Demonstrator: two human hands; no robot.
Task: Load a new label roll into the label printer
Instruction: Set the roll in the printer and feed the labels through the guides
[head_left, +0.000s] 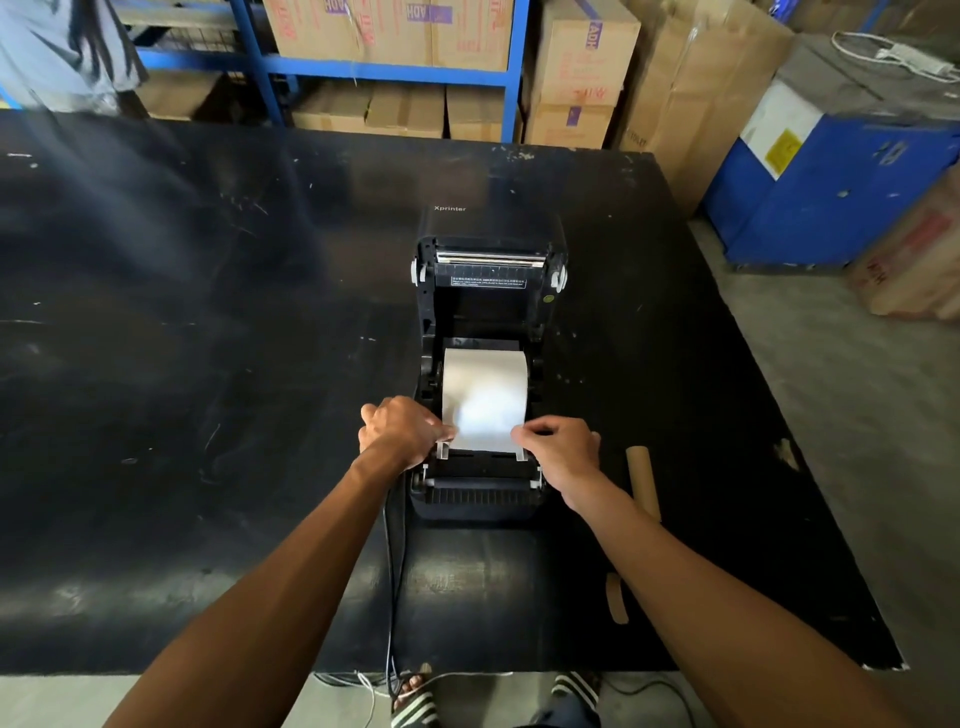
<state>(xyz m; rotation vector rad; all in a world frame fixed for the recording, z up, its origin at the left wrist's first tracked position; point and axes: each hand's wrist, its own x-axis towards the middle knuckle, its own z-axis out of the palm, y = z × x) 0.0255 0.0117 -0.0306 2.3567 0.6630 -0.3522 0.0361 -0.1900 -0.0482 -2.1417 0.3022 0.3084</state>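
Hands: left (402, 428) and right (558, 447) pinching label web (485, 415) edges | roll seated in printer (485, 364) | remaining: feeding through guides, closing lid

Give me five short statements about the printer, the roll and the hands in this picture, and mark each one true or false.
1. The label printer has its lid open. True.
2. The label roll sits inside the printer. True.
3. Only the left hand touches the paper. False: the right hand pinches the other side of the sheet's front edge.
4. A brown cardboard tube lies on the table left of the printer. False: it lies to the right.
5. The table is white. False: it is black.
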